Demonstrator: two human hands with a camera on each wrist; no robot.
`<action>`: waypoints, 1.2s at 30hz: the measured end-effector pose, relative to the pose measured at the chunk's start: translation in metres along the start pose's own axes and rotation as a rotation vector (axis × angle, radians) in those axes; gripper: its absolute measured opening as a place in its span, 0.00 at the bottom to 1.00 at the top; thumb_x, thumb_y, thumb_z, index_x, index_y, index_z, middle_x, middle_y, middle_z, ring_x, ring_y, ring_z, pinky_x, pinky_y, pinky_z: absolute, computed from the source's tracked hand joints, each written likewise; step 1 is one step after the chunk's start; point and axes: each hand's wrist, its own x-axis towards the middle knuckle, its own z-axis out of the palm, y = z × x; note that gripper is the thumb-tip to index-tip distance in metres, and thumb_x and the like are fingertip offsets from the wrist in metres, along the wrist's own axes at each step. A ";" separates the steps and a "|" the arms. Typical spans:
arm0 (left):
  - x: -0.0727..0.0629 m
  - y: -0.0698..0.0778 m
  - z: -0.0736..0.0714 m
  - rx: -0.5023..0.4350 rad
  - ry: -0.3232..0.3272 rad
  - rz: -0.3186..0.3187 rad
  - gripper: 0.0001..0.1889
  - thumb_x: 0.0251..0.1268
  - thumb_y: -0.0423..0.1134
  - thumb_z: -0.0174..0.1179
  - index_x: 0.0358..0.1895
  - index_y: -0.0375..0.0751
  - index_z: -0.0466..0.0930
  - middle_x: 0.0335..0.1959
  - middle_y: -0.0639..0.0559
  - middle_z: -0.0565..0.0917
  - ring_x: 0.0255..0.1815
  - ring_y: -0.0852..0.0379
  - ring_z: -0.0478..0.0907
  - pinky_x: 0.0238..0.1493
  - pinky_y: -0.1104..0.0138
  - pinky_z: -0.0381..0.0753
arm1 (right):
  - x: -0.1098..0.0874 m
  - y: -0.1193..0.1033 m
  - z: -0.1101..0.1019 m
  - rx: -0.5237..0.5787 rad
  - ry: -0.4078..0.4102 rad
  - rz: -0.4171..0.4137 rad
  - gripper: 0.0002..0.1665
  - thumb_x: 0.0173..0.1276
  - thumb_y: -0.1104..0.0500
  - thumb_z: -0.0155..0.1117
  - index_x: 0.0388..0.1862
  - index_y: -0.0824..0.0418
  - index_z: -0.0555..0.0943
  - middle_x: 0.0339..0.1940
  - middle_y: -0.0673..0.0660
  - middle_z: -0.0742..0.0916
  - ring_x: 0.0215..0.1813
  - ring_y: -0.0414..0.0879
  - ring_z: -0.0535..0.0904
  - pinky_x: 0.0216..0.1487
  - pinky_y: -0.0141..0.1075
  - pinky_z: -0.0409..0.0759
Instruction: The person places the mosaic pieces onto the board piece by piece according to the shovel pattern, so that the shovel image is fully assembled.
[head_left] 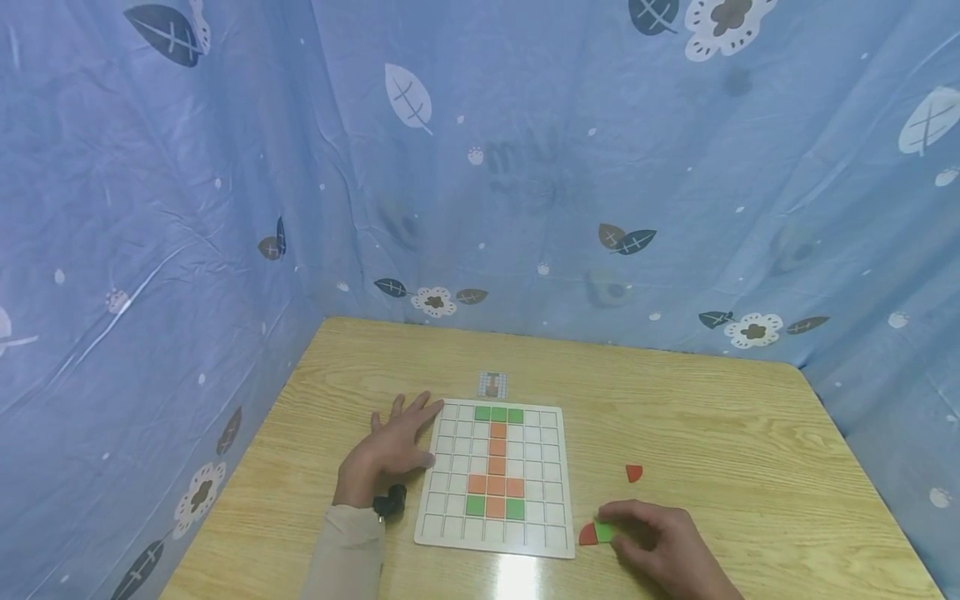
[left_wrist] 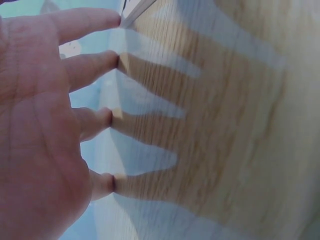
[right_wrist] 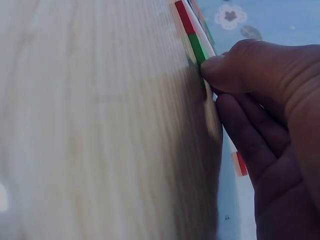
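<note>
A pale square grid board [head_left: 456,503] lies on the table, with green and orange square tiles [head_left: 497,466] set in its cells. My left hand [head_left: 390,446] rests with fingers spread, index fingertip and thumb at the board's left edge; in the left wrist view, the other fingertips [left_wrist: 112,60] touch the wood. Off the board's lower right corner, my right hand [head_left: 663,546] pinches a green tile [head_left: 604,532] between thumb and fingers, low at the tabletop. Against that tile's left side sits a red quarter-round tile [head_left: 588,535]. The right wrist view shows the thumb on the green tile [right_wrist: 196,49].
Another red quarter-round tile [head_left: 634,473] lies right of the board. A small pattern card [head_left: 492,385] is just behind the board. Blue patterned cloth [head_left: 525,208] hangs behind the wooden table [head_left: 712,417] and along its sides.
</note>
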 end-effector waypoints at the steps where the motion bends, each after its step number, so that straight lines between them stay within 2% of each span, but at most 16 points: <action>1: 0.000 0.000 0.000 -0.001 0.001 0.000 0.50 0.54 0.31 0.73 0.86 0.47 0.66 0.91 0.39 0.56 0.92 0.25 0.37 0.80 0.19 0.29 | 0.000 0.000 0.001 -0.007 0.008 -0.004 0.31 0.54 0.72 0.84 0.52 0.43 0.92 0.47 0.38 0.94 0.51 0.30 0.88 0.59 0.11 0.72; 11: 0.001 0.001 0.001 0.000 -0.012 0.000 0.50 0.56 0.32 0.74 0.86 0.47 0.66 0.92 0.40 0.55 0.92 0.25 0.36 0.80 0.19 0.28 | 0.000 -0.003 -0.002 0.001 0.014 0.026 0.28 0.55 0.70 0.83 0.50 0.43 0.93 0.46 0.39 0.94 0.50 0.30 0.88 0.58 0.11 0.73; 18: 0.002 0.002 -0.001 -0.022 -0.008 0.005 0.50 0.57 0.30 0.75 0.86 0.47 0.66 0.91 0.38 0.55 0.92 0.25 0.36 0.80 0.19 0.27 | 0.009 -0.012 -0.009 0.015 -0.040 0.118 0.23 0.60 0.66 0.83 0.50 0.43 0.93 0.48 0.40 0.95 0.53 0.30 0.88 0.57 0.21 0.83; 21: 0.000 0.002 -0.001 -0.033 -0.011 0.004 0.50 0.57 0.29 0.75 0.86 0.46 0.66 0.91 0.38 0.55 0.92 0.25 0.35 0.80 0.19 0.26 | 0.015 -0.015 -0.008 0.032 -0.021 0.078 0.22 0.61 0.67 0.83 0.51 0.46 0.93 0.48 0.41 0.95 0.53 0.31 0.89 0.57 0.22 0.85; 26: -0.001 0.002 -0.001 -0.028 -0.013 0.007 0.49 0.57 0.30 0.75 0.86 0.46 0.66 0.91 0.37 0.54 0.91 0.24 0.35 0.79 0.18 0.27 | 0.024 -0.021 -0.004 0.007 0.050 -0.022 0.24 0.58 0.69 0.84 0.50 0.47 0.93 0.46 0.40 0.95 0.49 0.33 0.91 0.56 0.16 0.82; 36: -0.001 0.000 -0.002 -0.027 -0.023 0.012 0.50 0.58 0.30 0.72 0.87 0.47 0.64 0.92 0.38 0.53 0.91 0.24 0.33 0.79 0.19 0.25 | 0.041 -0.037 0.002 0.024 0.057 -0.002 0.25 0.62 0.70 0.81 0.51 0.45 0.93 0.49 0.38 0.95 0.52 0.34 0.92 0.57 0.31 0.89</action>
